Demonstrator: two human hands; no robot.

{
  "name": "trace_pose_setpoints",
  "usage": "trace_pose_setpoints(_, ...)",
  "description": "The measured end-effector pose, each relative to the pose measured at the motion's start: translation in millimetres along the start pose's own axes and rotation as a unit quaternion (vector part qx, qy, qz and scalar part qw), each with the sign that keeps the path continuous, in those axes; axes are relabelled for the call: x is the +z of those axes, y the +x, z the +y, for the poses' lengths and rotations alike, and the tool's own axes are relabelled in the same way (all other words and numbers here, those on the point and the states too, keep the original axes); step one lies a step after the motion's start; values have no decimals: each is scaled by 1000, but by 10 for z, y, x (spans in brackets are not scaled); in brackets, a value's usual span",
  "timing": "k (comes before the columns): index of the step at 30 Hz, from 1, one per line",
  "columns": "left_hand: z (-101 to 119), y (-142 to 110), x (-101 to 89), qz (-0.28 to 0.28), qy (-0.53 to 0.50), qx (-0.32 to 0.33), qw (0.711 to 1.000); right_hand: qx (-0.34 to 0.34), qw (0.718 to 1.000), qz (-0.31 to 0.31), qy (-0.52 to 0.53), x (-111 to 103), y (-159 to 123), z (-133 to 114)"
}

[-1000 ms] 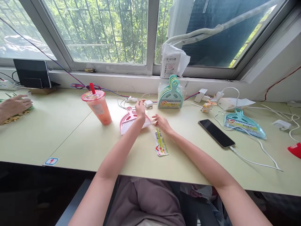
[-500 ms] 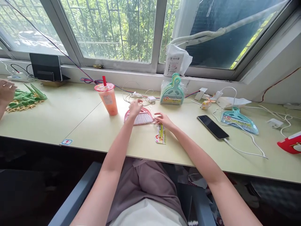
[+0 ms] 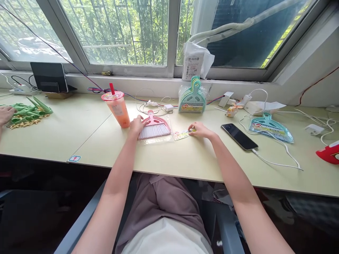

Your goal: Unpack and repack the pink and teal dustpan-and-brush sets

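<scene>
A small pink brush [image 3: 155, 127] with white bristles lies flat on a clear plastic bag [image 3: 156, 140] on the pale green table [image 3: 185, 158]. My left hand [image 3: 137, 126] rests at the brush's left edge, fingers curled against it. My right hand [image 3: 199, 129] pinches the right end of a printed paper label card [image 3: 180, 134], which lies just right of the brush.
An orange drink cup [image 3: 118, 109] stands left of the brush. A stack of teal dustpans [image 3: 192, 97] leans by the sill, another teal set [image 3: 270, 127] lies at the right beside a phone [image 3: 239, 136] on a cable. Another person's hand [image 3: 5, 114] touches green items [image 3: 29, 111] at far left.
The brush has been turned and laid flat with its bristles toward me. My right hand has picked up the end of the label card and swung it sideways. My left hand slid to the brush's left edge.
</scene>
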State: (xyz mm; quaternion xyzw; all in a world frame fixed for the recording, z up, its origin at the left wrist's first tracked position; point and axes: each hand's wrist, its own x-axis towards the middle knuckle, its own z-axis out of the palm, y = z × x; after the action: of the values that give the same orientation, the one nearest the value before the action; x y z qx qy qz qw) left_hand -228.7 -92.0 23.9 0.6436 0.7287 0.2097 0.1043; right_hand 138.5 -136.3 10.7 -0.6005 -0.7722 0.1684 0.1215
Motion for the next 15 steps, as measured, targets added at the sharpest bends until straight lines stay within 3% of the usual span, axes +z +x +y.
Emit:
trace_pose_setpoints(5, -66, 75, 46, 35, -40, 3, 999, 28, 998, 25, 56, 30, -1, 36)
trace_pose_setpoints(9, -42, 76, 16, 109, -98, -5, 989, 52, 996, 40, 66, 41, -10, 81)
trace_pose_setpoints(12, -6, 86, -11, 172, -192, -16, 966, 41, 995, 45, 80, 26, -8, 82)
trace_pose_setpoints(15, -1, 129, -14, 205, -335, -26, 919, 40, 993, 62, 95, 14, -4, 77)
